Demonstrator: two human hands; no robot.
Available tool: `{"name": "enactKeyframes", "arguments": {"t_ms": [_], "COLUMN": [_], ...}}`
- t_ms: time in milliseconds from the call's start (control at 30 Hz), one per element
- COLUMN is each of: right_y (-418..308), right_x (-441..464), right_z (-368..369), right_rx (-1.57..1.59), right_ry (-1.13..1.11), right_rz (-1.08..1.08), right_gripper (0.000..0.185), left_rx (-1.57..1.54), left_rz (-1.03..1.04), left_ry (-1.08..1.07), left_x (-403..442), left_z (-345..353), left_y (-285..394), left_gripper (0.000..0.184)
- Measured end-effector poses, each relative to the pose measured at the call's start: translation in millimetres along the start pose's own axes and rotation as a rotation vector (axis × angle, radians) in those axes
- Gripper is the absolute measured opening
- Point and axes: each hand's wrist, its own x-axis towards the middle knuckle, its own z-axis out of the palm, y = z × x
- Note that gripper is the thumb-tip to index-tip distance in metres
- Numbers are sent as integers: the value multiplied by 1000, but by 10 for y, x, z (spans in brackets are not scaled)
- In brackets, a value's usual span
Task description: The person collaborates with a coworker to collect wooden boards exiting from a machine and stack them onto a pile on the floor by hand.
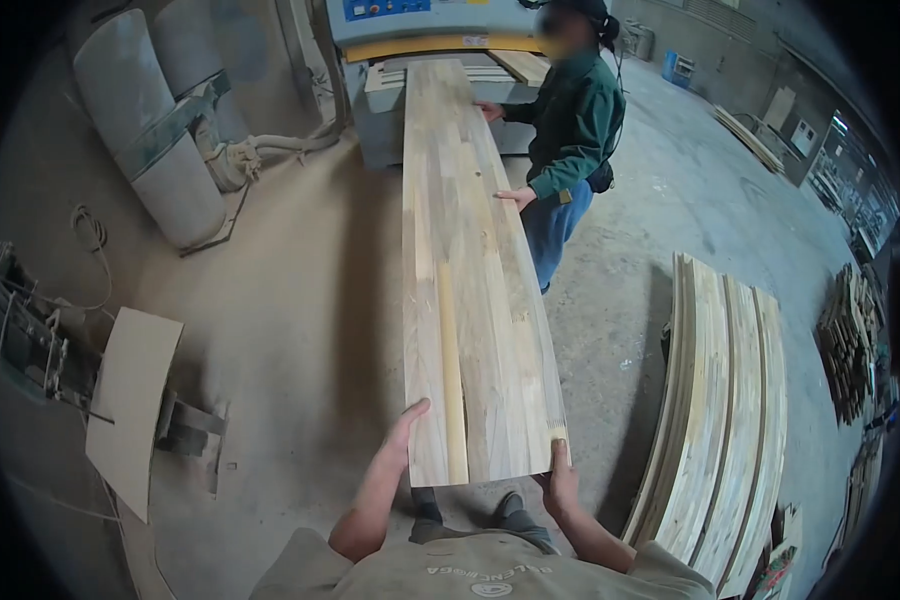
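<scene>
A long laminated wood panel (475,290) stretches away from me, its far end lying on the bed of a large machine (385,95). My left hand (406,428) grips the panel's left edge near the close end, thumb on top. At the near right corner my right hand (560,474) holds the opposite edge, also with the thumb above; the fingers of both hands are hidden underneath. A co-worker (575,130) in a green jacket stands to the right of the panel and has both hands at its right edge, farther up.
Stacked wood panels (715,400) stand on the floor to my right. Dust collector bags (150,120) and a hose (290,145) are at the far left. A tilted board (135,400) leans near metal equipment on the left. More timber (850,340) is piled at far right.
</scene>
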Motion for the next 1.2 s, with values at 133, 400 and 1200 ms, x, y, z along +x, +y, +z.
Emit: {"name": "enactKeyframes", "arguments": {"t_ms": [133,400,1200], "right_y": [-384,-1902,-1933], "right_x": [367,1561,1205], "right_z": [-503,-562,-926], "right_rx": [-129,-659,-696], "right_ry": [-169,-352,-118], "right_rz": [159,149,-15], "right_gripper": [59,94,65], "left_rx": [-41,-17,53], "left_rz": [26,-11,-2], "left_ry": [47,73,171], "left_x": [106,251,109], "left_z": [345,1453,1551], "left_y": [-92,-484,-906], "left_gripper": [65,67,57]}}
